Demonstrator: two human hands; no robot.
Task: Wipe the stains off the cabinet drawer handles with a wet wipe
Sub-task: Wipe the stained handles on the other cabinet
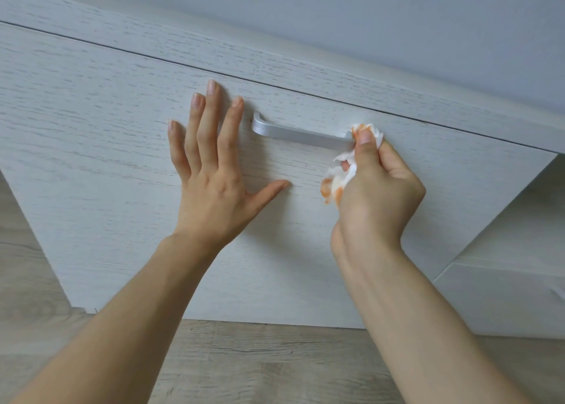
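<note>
Looking down on: a pale wood-grain drawer front (91, 128) that fills most of the head view, its face tilted in the frame so the top edge runs down toward the right.
Floor: grey-brown wood-look floor (244, 358) shows below the drawer front and at the far left.
Left hand: the left hand (214, 183) lies flat on the drawer front, fingers spread and pointing up, thumb out to the right; it holds nothing, and its index fingertip is just beside the handle's left end.
Handle: a silver bar handle (299, 134) is mounted on the upper middle of the drawer front, between the two hands; its long axis runs left to right, dipping slightly to the right, with the left end curving back into the panel.
Wet wipe: a crumpled white wet wipe (339, 180) with orange stains is bunched against the handle's right end, covering it.
Right hand: the right hand (379, 189) is closed around the wipe, thumb on top pressing it against the handle's end, other fingers curled under and mostly hidden.
Seam: a thin dark gap (183, 64) separates the drawer front from the panel above.
Right side: a white cabinet section (504, 296) stands lower right, beyond the drawer's edge.
Contents: the drawer's inside is not visible.
</note>
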